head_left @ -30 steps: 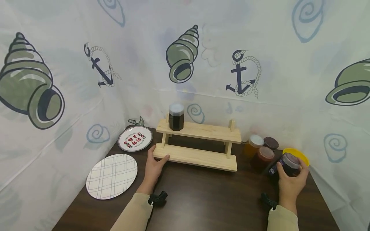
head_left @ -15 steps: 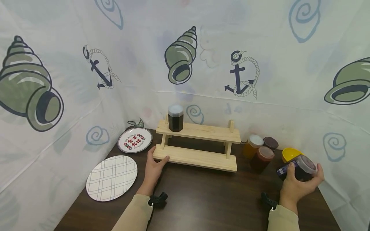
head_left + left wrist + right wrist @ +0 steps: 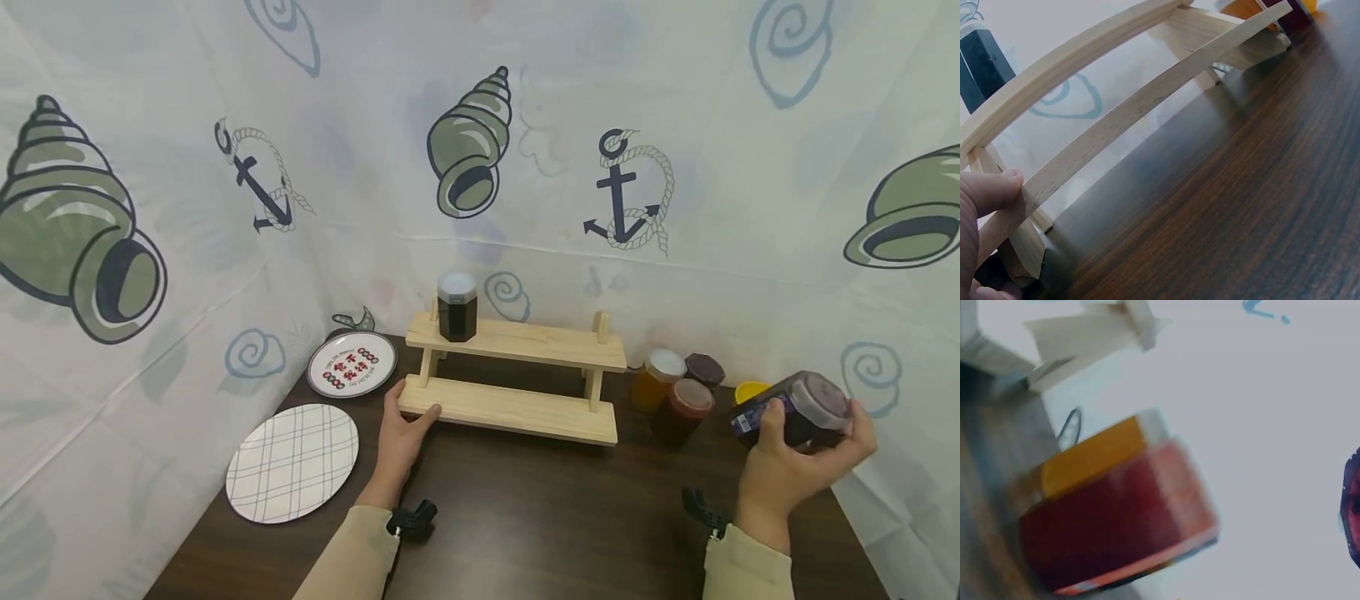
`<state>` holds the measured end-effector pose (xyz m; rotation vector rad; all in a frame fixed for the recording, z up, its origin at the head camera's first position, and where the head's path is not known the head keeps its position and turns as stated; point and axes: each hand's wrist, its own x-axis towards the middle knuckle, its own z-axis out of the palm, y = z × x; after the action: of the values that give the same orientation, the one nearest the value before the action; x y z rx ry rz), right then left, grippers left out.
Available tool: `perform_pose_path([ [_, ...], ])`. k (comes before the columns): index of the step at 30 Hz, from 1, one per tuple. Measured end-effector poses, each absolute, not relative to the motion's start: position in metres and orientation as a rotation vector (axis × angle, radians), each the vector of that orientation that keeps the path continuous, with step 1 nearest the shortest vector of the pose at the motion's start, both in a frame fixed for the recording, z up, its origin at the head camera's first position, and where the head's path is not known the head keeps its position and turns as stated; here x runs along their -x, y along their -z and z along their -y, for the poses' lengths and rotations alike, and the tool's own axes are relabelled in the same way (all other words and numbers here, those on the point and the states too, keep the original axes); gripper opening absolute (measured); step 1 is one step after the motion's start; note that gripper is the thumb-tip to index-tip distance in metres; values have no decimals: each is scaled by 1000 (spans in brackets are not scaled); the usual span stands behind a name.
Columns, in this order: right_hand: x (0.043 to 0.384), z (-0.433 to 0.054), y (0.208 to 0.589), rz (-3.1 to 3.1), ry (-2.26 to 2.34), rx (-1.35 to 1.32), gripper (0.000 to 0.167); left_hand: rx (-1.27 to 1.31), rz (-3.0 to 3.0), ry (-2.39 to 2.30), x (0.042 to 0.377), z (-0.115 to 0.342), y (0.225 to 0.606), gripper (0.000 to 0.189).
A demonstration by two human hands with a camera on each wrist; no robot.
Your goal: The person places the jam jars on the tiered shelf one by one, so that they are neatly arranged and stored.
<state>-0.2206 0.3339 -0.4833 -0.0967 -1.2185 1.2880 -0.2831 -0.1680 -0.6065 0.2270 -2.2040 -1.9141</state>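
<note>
- Head view now, and the right hand (image 3: 787, 475) has its fingers and thumb clamped round a tilted dark jar (image 3: 795, 412) at the right, lid end higher, apparently clear of the table (image 3: 540, 508).
- That slant is the worry: smooth sides could turn in the fingers, and a loose lid might leak; whether it is tight, nobody can tell.
- Just left of it stand the red jar (image 3: 678, 412), orange jar (image 3: 651, 387) and dark-lidded jar (image 3: 703, 372), bunched close; a low swing leftward could knock them over.
- Yellow bowl (image 3: 750, 392) sits beyond the held jar, partly hidden, so a careless dip could clip its rim.
- Over on the left, the left hand (image 3: 399, 440) pinches the lower board of the wooden stand (image 3: 517, 408), thumb and fingers closed on it; any tug there could shake the upright jar (image 3: 457, 310) at the top shelf's left end.
</note>
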Motion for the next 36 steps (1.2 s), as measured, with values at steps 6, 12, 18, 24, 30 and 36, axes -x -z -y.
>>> perform_pose_path([
  [6,212,-320,461,1397,-1310,77,66,-227,2213,1901,283,166,605,96],
  [12,212,-303,459,1647,-1256,93,72,-230,2215,1903,284,166,603,94],
  [18,220,-272,453,1708,-1269,-95,79,-236,2211,1897,284,168,602,94],
  [24,222,-228,457,1737,-1298,-220,83,-225,2203,1896,284,168,605,94],
  [30,238,-194,483,1819,-1374,-259,83,-235,2201,1895,284,168,606,93],
  [36,254,-169,488,1827,-1476,-331,84,-201,2189,1911,281,166,606,96],
])
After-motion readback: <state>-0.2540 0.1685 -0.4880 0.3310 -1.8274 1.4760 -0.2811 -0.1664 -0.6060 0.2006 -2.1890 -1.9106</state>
